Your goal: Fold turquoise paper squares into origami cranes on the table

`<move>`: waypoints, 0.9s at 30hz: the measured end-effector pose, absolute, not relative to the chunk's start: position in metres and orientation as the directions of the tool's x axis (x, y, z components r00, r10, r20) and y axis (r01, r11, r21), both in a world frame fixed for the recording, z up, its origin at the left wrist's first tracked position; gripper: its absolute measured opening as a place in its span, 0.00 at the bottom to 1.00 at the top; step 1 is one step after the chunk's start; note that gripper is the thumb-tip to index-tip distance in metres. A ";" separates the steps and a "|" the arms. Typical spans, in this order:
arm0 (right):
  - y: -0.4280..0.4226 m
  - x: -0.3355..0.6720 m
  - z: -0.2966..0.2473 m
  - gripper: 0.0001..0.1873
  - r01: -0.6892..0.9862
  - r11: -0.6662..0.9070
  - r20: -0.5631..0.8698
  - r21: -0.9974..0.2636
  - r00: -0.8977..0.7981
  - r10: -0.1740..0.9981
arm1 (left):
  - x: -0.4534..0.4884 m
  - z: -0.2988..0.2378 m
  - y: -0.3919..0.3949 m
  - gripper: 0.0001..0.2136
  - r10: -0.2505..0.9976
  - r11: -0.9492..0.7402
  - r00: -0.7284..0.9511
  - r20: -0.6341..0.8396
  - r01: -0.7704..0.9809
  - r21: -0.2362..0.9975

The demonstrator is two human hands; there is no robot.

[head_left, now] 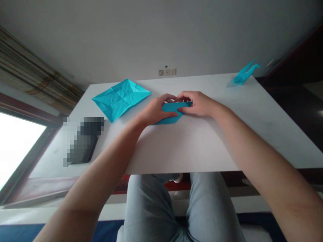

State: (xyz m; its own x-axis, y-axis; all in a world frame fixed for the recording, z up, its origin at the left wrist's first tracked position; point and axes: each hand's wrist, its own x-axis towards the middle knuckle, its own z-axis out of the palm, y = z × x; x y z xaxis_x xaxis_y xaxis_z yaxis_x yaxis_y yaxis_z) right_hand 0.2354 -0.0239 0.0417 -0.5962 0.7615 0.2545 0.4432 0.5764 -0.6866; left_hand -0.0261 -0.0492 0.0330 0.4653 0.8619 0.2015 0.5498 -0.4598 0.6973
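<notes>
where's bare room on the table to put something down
The white table is bare between the folded blue paper and the near edge, and between the right hand and the origami crane. It's crowded leftward: left hand, creased blue sheet, blurred dark object.

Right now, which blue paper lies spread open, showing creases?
The creased sheet lying flat at left; the piece between the hands and the far crane are folded.
</notes>
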 end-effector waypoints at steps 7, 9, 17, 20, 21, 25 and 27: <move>-0.019 0.247 0.047 0.14 0.597 0.472 0.070 -0.649 -0.570 0.818 | -0.034 0.030 -0.046 0.23 0.840 -0.543 0.443 0.313 0.673 0.503; -0.017 0.250 0.049 0.11 0.597 0.526 0.128 -0.606 -0.579 0.805 | -0.034 0.033 -0.046 0.16 0.831 -0.556 0.467 0.302 0.691 0.463; -0.020 0.247 0.048 0.08 0.561 0.551 0.057 -0.618 -0.667 0.743 | -0.030 0.044 -0.055 0.15 0.813 -0.565 0.562 0.153 0.696 0.444; -0.025 0.247 0.054 0.12 0.606 0.468 -0.055 -0.644 -0.646 0.761 | -0.030 0.048 -0.057 0.21 0.795 -0.586 0.587 0.152 0.680 0.441; -0.027 0.248 0.056 0.15 0.613 0.452 -0.074 -0.648 -0.641 0.764 | -0.030 0.049 -0.057 0.20 0.789 -0.592 0.594 0.157 0.667 0.452; -0.030 0.246 0.058 0.17 0.600 0.450 -0.079 -0.661 -0.652 0.754 | -0.033 0.050 -0.054 0.12 0.760 -0.600 0.630 0.162 0.584 0.546; -0.030 0.245 0.057 0.14 0.599 0.454 -0.083 -0.659 -0.658 0.748 | -0.035 0.048 -0.051 0.10 0.751 -0.601 0.637 0.176 0.548 0.582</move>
